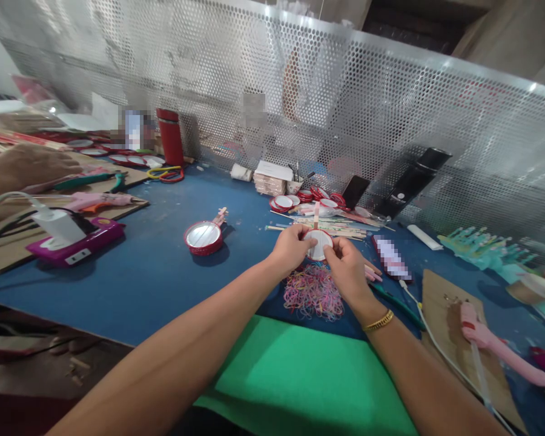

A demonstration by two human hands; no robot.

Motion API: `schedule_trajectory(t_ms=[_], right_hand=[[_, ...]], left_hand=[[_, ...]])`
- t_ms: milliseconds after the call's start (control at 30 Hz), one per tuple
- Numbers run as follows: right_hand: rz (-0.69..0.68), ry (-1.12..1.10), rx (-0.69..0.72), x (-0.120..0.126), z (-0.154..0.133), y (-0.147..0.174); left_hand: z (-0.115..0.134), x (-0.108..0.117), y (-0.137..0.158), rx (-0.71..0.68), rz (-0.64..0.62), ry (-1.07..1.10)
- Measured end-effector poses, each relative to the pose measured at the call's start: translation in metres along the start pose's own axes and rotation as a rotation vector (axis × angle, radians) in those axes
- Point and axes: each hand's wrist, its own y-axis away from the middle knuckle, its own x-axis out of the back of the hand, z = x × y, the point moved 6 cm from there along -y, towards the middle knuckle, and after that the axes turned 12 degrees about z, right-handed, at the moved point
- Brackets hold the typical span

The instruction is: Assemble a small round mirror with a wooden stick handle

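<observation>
My left hand [294,247] and my right hand [347,261] both grip a small red-rimmed round disc [320,247] with a pale face, one at each side. Both thumbs press on its face, and a short pinkish stick [317,213] stands up from its far edge. Just below my hands lies a tangled heap of coloured rubber bands [314,293]. Off to the left, a stack of similar red-rimmed discs [203,237] rests on the blue table [163,272], with stick ends poking out at its upper right. A gold bracelet circles my right wrist.
Thin sticks [345,227] and more red discs [283,202] lie beyond my hands. A pink glue gun [472,324] sits on cardboard at right, a purple power strip [77,242] at left. Black [413,181] and red [169,138] bottles stand by the perforated metal screen [209,79]. Another person's hand [27,169] is at far left.
</observation>
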Motion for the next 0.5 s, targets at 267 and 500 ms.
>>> schedule_trajectory(t_ms=[267, 500], right_hand=[[-0.035, -0.060, -0.019, -0.003, -0.002, 0.003], [0.044, -0.188, -0.100, 0.003, 0.006, -0.004]], left_hand=[[0.001, 0.002, 0.000, 0.086, 0.000, 0.070], [0.010, 0.039, -0.024, 0.083, 0.196, -0.113]])
